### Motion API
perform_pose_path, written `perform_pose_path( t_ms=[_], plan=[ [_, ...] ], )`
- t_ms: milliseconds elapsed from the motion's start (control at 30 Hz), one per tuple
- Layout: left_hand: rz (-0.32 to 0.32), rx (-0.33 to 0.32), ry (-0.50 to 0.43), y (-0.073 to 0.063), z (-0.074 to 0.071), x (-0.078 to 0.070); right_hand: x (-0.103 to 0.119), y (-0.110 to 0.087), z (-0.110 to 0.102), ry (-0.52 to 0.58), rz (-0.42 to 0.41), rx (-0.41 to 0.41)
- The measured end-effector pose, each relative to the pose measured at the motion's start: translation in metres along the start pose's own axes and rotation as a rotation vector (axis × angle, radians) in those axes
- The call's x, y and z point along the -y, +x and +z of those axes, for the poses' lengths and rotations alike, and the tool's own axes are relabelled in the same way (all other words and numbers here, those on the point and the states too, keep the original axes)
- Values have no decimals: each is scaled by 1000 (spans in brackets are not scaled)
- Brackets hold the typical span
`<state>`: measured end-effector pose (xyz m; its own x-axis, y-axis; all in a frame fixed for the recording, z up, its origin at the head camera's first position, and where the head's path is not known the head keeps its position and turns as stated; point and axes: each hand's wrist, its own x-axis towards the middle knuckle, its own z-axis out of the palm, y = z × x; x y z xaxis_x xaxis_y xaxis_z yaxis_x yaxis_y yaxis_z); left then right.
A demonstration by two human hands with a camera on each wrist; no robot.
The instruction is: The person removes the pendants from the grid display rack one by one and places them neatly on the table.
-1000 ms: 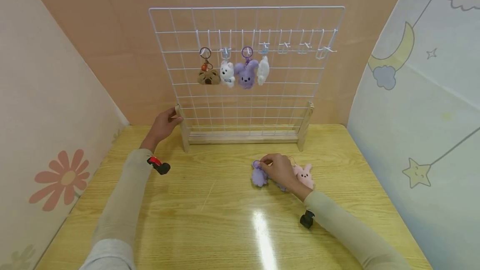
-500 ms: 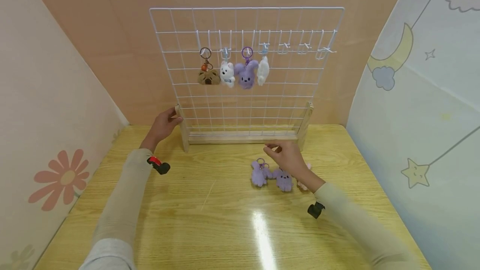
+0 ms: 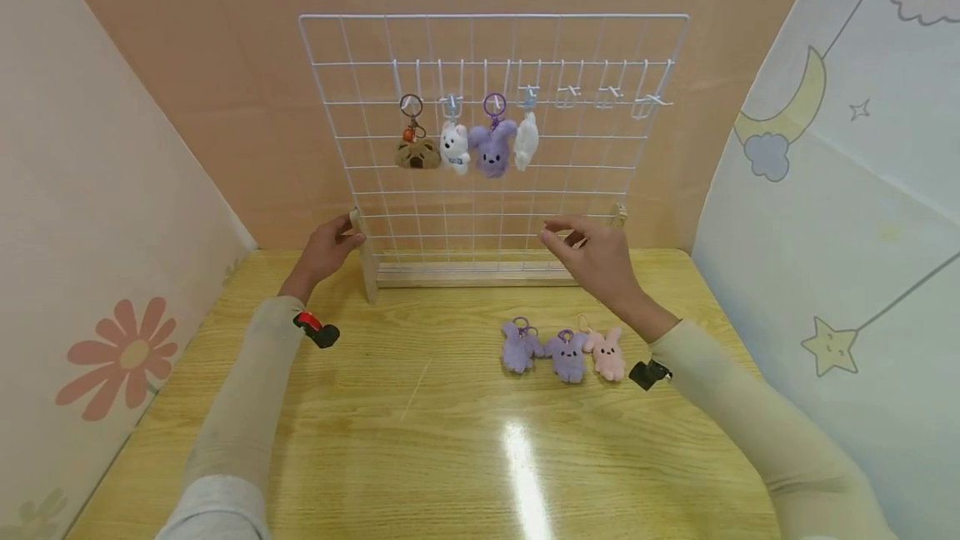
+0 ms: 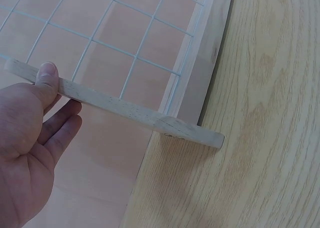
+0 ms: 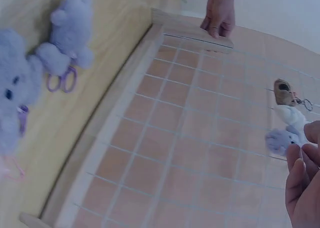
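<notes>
Left grip (image 3: 324, 252) held the rack, right grip (image 3: 597, 263) hung before it.
Left thumb and fingers pinched the pale wooden upright (image 4: 110, 103) of the white wire-grid rack (image 3: 492, 17); right fingers were loosely curled, fingertips slightly apart, nothing seen between. 2 lilac plush rabbits (image 3: 567, 361), 1 pink plush rabbit (image 3: 609, 356) lay on the yellow wood-grain bench (image 3: 360, 423); 4 plush charms (image 3: 492, 153) hung above.

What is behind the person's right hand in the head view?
Behind the right hand is the white wire grid, and the tip of its right wooden post shows. Most of that post is covered.
</notes>
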<state>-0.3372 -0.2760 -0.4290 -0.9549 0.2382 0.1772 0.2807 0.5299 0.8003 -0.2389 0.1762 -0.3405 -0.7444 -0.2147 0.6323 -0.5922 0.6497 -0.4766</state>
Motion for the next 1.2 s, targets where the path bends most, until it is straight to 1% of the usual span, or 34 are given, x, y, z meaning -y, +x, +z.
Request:
perform_pose_path(
  t_ms=[133,233,367,567,733,933,1033,1200],
  plan=[
    [2,5,-17,-1,-1,-2,7,20,-9,11,-32,-50],
    [0,7,-12,-2,-1,-3,14,34,-15,30,-35,-84],
    [-5,5,4,-1,-1,-3,23,51,-20,54,-12,-120],
    [1,-6,13,-1,0,-2,32,73,-24,59,55,-146],
    [0,-7,11,0,0,-1,34,89,-22,89,101,-176],
    [-12,-2,3,-1,0,-3,36,107,-16,122,147,-195],
    [-13,2,11,-1,-1,-3,35,114,-12,107,170,-207],
    [-20,4,24,0,-1,0,35,125,-6,108,176,-238]
  ],
)
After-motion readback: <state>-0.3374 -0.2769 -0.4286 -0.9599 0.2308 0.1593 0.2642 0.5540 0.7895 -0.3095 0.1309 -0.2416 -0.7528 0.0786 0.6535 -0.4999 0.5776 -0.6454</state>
